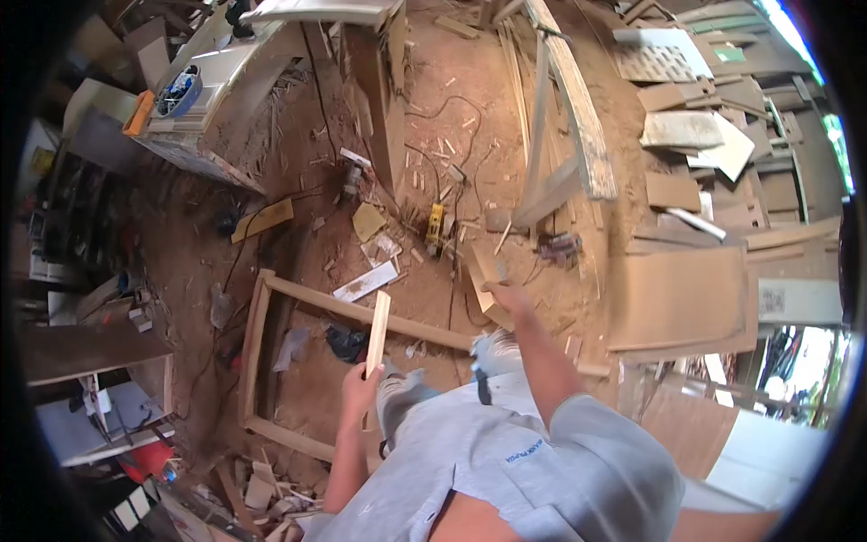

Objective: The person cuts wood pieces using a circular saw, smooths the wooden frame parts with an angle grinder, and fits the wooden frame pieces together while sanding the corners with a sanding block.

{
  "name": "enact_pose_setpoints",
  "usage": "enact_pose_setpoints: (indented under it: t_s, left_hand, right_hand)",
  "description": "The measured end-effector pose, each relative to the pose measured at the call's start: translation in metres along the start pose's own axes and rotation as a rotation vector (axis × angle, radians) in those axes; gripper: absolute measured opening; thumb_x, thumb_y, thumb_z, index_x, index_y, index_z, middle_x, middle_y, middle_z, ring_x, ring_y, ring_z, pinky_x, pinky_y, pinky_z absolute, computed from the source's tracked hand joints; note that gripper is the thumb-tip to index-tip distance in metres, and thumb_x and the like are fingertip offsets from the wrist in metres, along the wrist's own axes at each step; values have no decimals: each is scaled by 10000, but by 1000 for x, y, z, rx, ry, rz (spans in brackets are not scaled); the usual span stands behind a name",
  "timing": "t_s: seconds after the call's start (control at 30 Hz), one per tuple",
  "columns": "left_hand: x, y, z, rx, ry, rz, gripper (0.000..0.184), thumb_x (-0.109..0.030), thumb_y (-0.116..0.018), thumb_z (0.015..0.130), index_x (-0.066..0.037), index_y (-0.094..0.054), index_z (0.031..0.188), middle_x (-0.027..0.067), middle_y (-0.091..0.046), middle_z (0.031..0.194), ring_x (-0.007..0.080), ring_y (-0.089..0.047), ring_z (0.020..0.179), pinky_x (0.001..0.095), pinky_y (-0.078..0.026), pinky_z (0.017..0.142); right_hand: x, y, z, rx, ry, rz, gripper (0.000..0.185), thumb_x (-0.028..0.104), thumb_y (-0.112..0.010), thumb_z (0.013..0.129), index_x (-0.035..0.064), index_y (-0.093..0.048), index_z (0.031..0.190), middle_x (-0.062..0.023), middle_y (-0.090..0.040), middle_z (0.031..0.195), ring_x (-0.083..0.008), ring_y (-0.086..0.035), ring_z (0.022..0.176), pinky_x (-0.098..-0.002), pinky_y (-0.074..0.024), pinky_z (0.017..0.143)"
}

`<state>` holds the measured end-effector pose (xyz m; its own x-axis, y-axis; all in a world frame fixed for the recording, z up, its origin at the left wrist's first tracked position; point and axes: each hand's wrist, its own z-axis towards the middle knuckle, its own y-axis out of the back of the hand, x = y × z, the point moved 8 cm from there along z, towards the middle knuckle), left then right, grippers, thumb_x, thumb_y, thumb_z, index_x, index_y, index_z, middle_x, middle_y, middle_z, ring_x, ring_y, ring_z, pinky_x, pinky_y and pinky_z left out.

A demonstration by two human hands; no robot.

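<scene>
My left hand is closed around the lower end of a pale wooden strip, which points up and away from me. My right hand reaches forward, its fingers curled at the edge of a tan wooden board. A small greyish piece shows just above these fingers, too blurred to name. Below the hands, a rectangular wooden frame lies on the ground, and my legs are beside its right end. A black plastic bag sits inside the frame.
A yellow power tool and a reddish tool lie on the dirt floor among cords and offcuts. A workbench holds a blue bowl. At right stand a wooden trestle and stacked boards.
</scene>
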<state>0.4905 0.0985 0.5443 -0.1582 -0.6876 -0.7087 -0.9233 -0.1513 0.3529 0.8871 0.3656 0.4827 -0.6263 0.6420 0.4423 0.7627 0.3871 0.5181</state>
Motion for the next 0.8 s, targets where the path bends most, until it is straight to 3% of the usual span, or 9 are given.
enact_pose_setpoints:
  t_s: [0.17, 0.23, 0.27, 0.43, 0.5, 0.6, 0.67, 0.73, 0.8]
  left_hand:
    - [-34, -65, 31, -257, 108, -149, 347, -270, -801, 958, 26, -773, 1136, 69, -752, 899, 124, -653, 797, 313, -536, 751]
    - [-56, -95, 26, -300, 155, -119, 360, -283, -808, 963, 35, -772, 1129, 42, -748, 889, 109, -643, 793, 305, -531, 733]
    - [-64, -117, 32, -310, 173, -152, 364, -290, -811, 962, 33, -774, 1128, 40, -748, 886, 106, -642, 791, 304, -530, 727]
    - [-125, -196, 68, -240, 215, 6, 374, -328, -794, 980, 18, -767, 1122, 61, -743, 860, 111, -640, 754, 305, -523, 694]
    - [-141, -218, 83, -207, 177, -53, 388, -348, -782, 988, 24, -759, 1097, 65, -736, 836, 119, -657, 742, 311, -528, 689]
    - [-208, -228, 99, -158, 179, -65, 410, -364, -775, 992, 28, -756, 1112, 56, -737, 836, 121, -663, 735, 322, -536, 697]
    - [-229, -232, 107, -99, 215, -89, 353, -312, -770, 1004, 24, -742, 1106, 40, -729, 884, 110, -650, 781, 301, -527, 724]
    - [-241, -234, 118, -76, 187, -72, 321, -290, -760, 1015, 20, -734, 1094, 32, -727, 911, 101, -642, 807, 289, -520, 735]
    - [-246, -237, 128, -76, 107, -7, 317, -298, -746, 1024, 15, -733, 1076, 31, -729, 918, 96, -639, 814, 288, -515, 730]
  right_hand:
    - [47, 60, 180, 35, 27, -195, 742, 544, -838, 704, -56, -773, 1135, -232, -780, 1058, -336, -747, 976, -427, -570, 851]
    - [63, 81, 213, 18, 12, -271, 770, 566, -832, 698, -71, -764, 1125, -244, -775, 1090, -339, -746, 997, -424, -569, 861]
    - [82, 100, 227, 176, -37, -235, 909, 561, -835, 686, -70, -666, 1318, -272, -728, 1257, -363, -723, 1114, -434, -557, 951]
    - [141, 172, 252, -38, 171, -219, 958, 574, -832, 692, -35, -612, 1399, -293, -690, 1324, -394, -680, 1217, -440, -530, 1045]
    - [124, 170, 253, -21, 160, -168, 939, 586, -829, 696, -34, -629, 1372, -287, -699, 1305, -388, -689, 1192, -449, -530, 1040]
    - [37, 107, 292, 280, 65, -135, 753, 594, -760, 808, 11, -686, 1279, -216, -740, 1186, -342, -719, 1030, -446, -577, 896]
    - [-63, 32, 307, 568, -314, 364, 650, 570, -713, 867, 54, -699, 1263, -177, -743, 1140, -322, -721, 966, -446, -585, 852]
    - [-79, 23, 275, 660, -454, 370, 616, 586, -694, 895, 89, -708, 1259, -161, -741, 1137, -312, -720, 938, -483, -588, 845]
    - [-47, 36, 274, 620, -380, 432, 624, 614, -684, 906, 102, -710, 1261, -149, -741, 1121, -307, -717, 930, -492, -587, 815]
